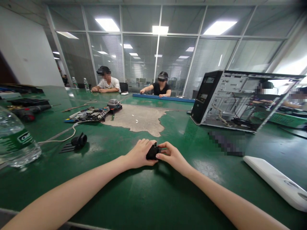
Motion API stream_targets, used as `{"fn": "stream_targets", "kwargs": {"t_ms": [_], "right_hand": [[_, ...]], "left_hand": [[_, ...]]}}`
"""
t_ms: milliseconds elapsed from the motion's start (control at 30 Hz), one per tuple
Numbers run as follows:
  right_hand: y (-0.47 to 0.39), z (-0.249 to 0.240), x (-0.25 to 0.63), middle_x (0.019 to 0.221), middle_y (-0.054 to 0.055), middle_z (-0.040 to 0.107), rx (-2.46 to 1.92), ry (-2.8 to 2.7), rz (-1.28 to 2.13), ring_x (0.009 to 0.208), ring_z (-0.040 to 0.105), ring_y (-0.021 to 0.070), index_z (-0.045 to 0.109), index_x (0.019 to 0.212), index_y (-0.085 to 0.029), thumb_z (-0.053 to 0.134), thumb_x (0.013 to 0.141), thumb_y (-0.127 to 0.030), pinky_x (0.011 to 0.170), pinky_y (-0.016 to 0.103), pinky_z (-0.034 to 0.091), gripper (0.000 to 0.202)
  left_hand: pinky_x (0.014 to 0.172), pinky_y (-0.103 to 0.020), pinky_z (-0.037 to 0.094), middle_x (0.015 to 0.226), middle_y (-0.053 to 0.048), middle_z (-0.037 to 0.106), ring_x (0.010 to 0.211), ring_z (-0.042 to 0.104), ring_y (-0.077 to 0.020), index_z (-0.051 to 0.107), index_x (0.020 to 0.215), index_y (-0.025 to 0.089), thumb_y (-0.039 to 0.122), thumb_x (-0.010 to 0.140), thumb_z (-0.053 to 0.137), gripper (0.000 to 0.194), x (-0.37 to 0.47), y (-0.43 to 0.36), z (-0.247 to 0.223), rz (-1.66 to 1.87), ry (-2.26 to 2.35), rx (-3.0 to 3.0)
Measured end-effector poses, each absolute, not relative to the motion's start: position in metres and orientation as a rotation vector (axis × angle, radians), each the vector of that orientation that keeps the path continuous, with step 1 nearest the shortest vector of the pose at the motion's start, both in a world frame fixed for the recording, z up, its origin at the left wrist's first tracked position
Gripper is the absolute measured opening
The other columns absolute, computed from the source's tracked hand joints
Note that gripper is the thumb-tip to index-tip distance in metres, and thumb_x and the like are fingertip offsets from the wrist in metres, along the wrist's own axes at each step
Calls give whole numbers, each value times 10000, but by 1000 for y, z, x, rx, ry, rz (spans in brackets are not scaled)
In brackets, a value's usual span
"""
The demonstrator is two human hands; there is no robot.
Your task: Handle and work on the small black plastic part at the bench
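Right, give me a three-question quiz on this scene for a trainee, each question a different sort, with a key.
1. Multiple choice: What are the left hand and right hand both touching?
A) a white cable
B) a small black part
C) a screwdriver

2. True or false: The computer case is to the right of both hands, with its inside showing.

3. Fill in the blank: The large clear bottle at the left edge of the picture has a ____ label.

Key: 1. B; 2. True; 3. green
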State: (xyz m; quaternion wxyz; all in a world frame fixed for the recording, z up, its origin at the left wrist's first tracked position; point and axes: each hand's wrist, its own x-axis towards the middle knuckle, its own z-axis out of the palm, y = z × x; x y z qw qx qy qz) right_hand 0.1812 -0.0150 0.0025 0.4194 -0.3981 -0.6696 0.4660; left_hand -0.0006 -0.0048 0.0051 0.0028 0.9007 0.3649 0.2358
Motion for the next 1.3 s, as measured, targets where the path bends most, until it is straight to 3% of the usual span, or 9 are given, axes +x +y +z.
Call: {"fn": "stream_targets", "kwargs": {"t_ms": [167,433,800,1033,1300], "right_hand": [[-13,11,178,851,40,651,-1027,-1635,1243,823,618,183,571,939,-154,703,611,-282,810,356,463,376],[-19,8,176,845,32,660,-1028,-1581,1210,766,624,177,611,864,-156,698,613,-317,751,333,488,311],[-16,-5,177,796,45,663,-1052,-1560,1218,708,624,172,610,945,-141,658,657,-376,694,333,506,375],[-18,-5,175,773,32,658,-1076,-1556,1163,692,616,164,580,911,-162,631,686,-372,670,323,507,311],[-20,-4,176,848,53,671,-1031,-1572,1135,802,623,192,596,894,-164,643,683,-349,760,337,484,284]], "left_hand": [[753,-364,348,980,-70,498,874,444,-245,356,1164,188,433,677,606,600,0,-6,6,735,1132,2825],[766,-371,342,975,-67,495,876,442,-244,349,1174,199,436,678,614,611,1,-7,6,743,1127,2823],[770,-375,345,978,-74,497,882,443,-246,359,1171,188,439,692,593,589,3,-10,8,727,1156,2845],[766,-374,350,993,-75,497,887,443,-249,353,1170,192,432,687,600,593,3,-9,8,726,1159,2831],[773,-374,354,997,-71,496,895,440,-248,344,1153,189,409,667,623,602,3,-7,6,736,1167,2815]]}}
